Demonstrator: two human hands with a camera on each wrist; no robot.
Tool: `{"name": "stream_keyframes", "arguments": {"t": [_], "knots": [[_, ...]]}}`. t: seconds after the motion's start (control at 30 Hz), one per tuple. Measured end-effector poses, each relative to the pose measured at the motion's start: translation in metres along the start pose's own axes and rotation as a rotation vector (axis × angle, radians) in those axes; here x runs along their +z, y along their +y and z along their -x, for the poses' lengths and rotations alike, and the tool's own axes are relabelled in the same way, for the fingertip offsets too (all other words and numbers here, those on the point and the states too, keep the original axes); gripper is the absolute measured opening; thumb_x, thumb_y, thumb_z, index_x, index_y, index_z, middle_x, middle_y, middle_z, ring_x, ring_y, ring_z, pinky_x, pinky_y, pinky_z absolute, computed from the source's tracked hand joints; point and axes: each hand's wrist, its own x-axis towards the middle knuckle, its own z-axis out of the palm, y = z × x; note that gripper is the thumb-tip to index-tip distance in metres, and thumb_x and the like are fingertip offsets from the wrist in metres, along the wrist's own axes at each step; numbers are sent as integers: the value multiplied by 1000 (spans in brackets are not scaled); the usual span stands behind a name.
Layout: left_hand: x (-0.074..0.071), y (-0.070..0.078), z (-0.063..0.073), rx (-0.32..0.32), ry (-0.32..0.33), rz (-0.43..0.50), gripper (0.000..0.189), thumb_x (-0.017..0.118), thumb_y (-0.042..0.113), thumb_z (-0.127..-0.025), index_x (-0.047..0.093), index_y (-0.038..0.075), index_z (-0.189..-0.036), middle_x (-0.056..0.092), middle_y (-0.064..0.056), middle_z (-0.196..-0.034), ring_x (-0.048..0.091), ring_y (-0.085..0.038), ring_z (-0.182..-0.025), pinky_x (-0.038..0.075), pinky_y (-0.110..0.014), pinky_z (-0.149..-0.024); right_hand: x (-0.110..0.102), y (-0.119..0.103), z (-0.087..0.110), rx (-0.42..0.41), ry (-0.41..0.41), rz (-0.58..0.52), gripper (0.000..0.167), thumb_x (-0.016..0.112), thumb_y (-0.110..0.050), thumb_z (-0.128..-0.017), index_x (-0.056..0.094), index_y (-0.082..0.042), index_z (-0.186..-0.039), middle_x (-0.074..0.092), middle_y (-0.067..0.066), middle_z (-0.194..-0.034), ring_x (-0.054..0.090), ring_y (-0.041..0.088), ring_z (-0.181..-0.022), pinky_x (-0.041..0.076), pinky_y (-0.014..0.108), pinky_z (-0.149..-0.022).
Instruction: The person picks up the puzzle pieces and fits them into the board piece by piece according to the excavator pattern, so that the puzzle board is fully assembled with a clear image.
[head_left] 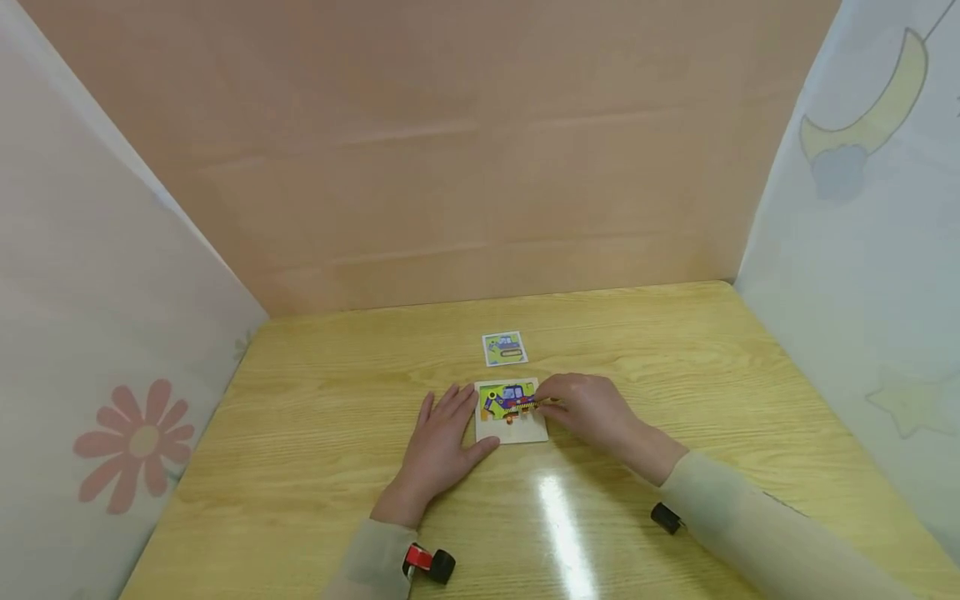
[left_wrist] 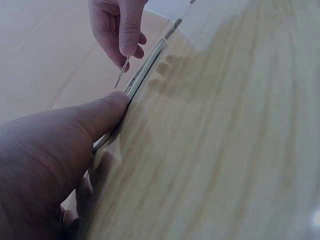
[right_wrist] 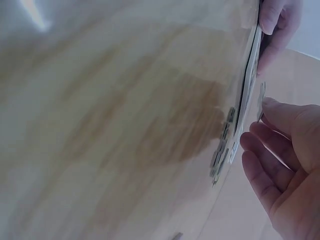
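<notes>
A light wooden puzzle board lies on the table with a colourful digger picture filling its upper part; its lower part is bare wood. My left hand rests along the board's left side with fingers extended, the thumb touching its near edge. Between thumb and fingertips my right hand pinches a thin puzzle piece, held over the board's right side. In the right wrist view, several thin flat pieces show edge-on on the table beside the board. From the head view the right hand covers that spot.
A small square picture card with a digger lies behind the board. The wooden table is bounded by a tan back wall and pale side panels. A bright light reflection crosses the table's front.
</notes>
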Motion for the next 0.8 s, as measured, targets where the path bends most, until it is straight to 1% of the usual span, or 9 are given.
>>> {"name": "stream_keyframes", "arguments": {"t": [0.13, 0.27, 0.47, 0.67, 0.8], "knots": [[0, 0, -1, -3, -2, -5, 89, 70, 63, -103, 46, 6, -168, 39, -5, -177, 26, -29, -167, 4, -53, -137, 1, -3, -2, -20, -9, 26, 10, 89, -14, -95, 85, -16, -104, 81, -7, -104, 78, 14, -95, 66, 40, -82], [-1, 0, -1, -5, -6, -2, 90, 70, 63, -103, 45, 7, -168, 38, -5, -177, 25, -29, -167, 3, -52, -137, 3, -5, -3, -14, -24, 52, 9, 90, -14, -94, 85, -16, -102, 80, -8, -101, 77, 13, -92, 66, 38, -80], [-1, 0, 0, -3, -9, -4, 90, 70, 63, -103, 45, 7, -168, 38, -5, -177, 26, -29, -167, 3, -53, -137, 6, -5, -3, -9, -40, 87, 12, 91, -15, -94, 86, -16, -104, 80, -7, -102, 76, 13, -93, 66, 38, -80], [-1, 0, 0, -6, -3, -12, 89, 70, 63, -103, 46, 6, -168, 39, -6, -176, 26, -30, -167, 4, -54, -137, 8, -6, -6, -41, -54, 127, 16, 91, -16, -93, 87, -16, -109, 79, -5, -105, 76, 15, -94, 66, 37, -81], [-1, -1, 1, -7, 0, -11, 89, 70, 62, -103, 47, 6, -167, 39, -7, -176, 27, -30, -166, 5, -54, -137, 9, -6, -7, -84, -66, 161, 18, 91, -17, -93, 87, -15, -111, 78, -3, -106, 75, 16, -94, 65, 36, -79]]}}
